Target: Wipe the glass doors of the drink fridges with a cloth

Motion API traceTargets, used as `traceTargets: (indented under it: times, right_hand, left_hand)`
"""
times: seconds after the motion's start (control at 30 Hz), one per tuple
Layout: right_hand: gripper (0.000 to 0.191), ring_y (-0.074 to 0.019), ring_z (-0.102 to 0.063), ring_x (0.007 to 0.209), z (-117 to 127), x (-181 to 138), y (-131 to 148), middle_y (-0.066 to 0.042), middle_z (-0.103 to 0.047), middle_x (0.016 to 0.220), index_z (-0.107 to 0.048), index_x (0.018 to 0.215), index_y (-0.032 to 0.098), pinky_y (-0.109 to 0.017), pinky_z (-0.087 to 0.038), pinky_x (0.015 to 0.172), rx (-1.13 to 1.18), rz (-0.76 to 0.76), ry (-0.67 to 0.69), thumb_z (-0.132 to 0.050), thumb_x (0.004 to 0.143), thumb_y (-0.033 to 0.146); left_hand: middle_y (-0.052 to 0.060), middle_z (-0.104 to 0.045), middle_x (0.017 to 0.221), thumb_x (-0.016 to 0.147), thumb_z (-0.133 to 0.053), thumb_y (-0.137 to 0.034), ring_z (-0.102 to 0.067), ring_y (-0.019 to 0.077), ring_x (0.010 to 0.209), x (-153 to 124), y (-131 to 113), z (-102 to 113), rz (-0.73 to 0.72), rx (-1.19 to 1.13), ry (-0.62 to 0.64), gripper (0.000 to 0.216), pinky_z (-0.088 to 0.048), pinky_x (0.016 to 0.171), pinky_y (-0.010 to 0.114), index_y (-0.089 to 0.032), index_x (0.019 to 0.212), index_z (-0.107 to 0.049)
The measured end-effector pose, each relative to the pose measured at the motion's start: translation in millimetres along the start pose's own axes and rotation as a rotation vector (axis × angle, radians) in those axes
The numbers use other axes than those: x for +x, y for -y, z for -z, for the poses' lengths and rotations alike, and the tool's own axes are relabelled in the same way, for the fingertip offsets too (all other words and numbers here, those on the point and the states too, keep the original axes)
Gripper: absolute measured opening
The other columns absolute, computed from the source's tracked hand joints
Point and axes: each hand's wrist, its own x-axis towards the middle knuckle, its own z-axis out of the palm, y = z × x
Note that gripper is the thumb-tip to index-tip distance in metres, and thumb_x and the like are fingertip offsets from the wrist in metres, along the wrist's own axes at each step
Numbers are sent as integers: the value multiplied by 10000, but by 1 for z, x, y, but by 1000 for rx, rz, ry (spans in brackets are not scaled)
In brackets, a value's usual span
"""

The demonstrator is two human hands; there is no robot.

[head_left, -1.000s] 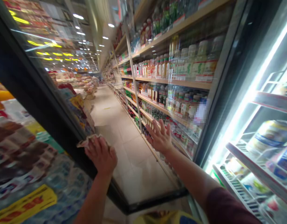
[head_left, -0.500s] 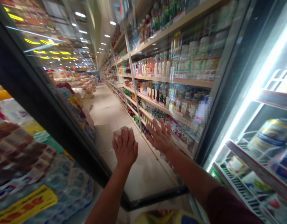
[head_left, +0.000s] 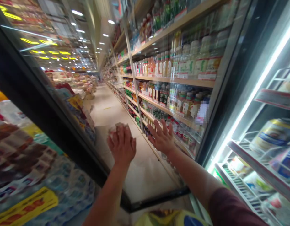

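A glass cooler door [head_left: 156, 196] in a black frame stands in front of me, swung open. My left hand [head_left: 122, 146] presses a crumpled pale cloth [head_left: 111, 130] against the pane. Only the cloth's edge shows past my bent fingers, so its exact kind is unclear. To the right, my right hand [head_left: 162, 137] lies against the same glass with its fingers spread, holding nothing. Through the pane, bottles [head_left: 152, 66] appear on wooden shelves.
At right is the lit cooler with wire shelves [head_left: 262, 169] holding tubs [head_left: 274, 133]. Stacked packs of bottles [head_left: 72, 188] with a yellow price sign [head_left: 27, 207] stand left. A yellow printed thing [head_left: 168, 218] is low in front of me. The aisle floor [head_left: 104, 110] runs beyond the glass.
My left hand has slid left and slightly up across the glass with the cloth. My right hand has stayed in nearly the same place.
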Motion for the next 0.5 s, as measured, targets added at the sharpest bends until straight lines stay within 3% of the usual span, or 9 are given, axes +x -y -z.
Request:
traceTargets:
  times: [0.07, 0.13, 0.27, 0.37, 0.43, 0.5]
  right_hand:
    - [613, -279, -114, 1573, 0, 0, 0, -31, -474, 1556, -470, 1508, 316, -527, -14, 1291, -2, 3, -4, -568, 951, 551]
    - [603, -278, -123, 1572, 1, 0, 0, -30, -478, 1554, -480, 1501, 318, -525, -13, 1291, 2, 1, -2, -567, 952, 551]
    - [608, -273, -133, 1570, 2, -1, -1, -32, -491, 1544, -483, 1499, 312, -517, -5, 1292, 13, -6, -1, -569, 949, 555]
    - [625, -277, -140, 1569, 1, -2, -1, -36, -490, 1545, -468, 1509, 314, -525, -17, 1291, 8, -1, -3, -578, 942, 555]
    - [626, -282, -150, 1567, 1, -3, -2, -36, -486, 1548, -464, 1511, 320, -528, -28, 1290, 7, -1, 1, -578, 942, 555]
    - [624, -284, -155, 1566, -1, -4, -2, -37, -488, 1546, -460, 1513, 321, -530, -32, 1289, 8, -4, 4, -576, 944, 551]
  left_hand:
    - [201, -293, 1620, 1014, -405, -359, -123, 341, 1553, 17, 15, 5, 112, 39, -20, 607, -82, 1243, 608, -86, 1553, -342]
    - [228, -274, 1620, 1010, -402, -350, -109, 353, 1553, 5, 24, 5, 166, 60, -31, 620, -96, 1234, 632, -57, 1552, -322]
    - [299, -407, 1520, 987, -423, -381, -187, 407, 1527, -91, 22, -11, 250, 46, 5, 576, -139, 1189, 704, -31, 1443, -472]
    - [293, -555, 1379, 965, -445, -423, -353, 432, 1450, -152, 18, -19, 277, -29, 150, 498, -261, 1137, 711, -66, 1261, -627]
    - [289, -554, 1383, 966, -424, -449, -362, 430, 1445, -153, 23, -18, 292, -38, 163, 524, -276, 1135, 701, -67, 1262, -629]
    - [302, -442, 1490, 982, -365, -461, -250, 426, 1500, -119, 32, -12, 331, -12, 94, 614, -200, 1165, 710, -39, 1398, -525]
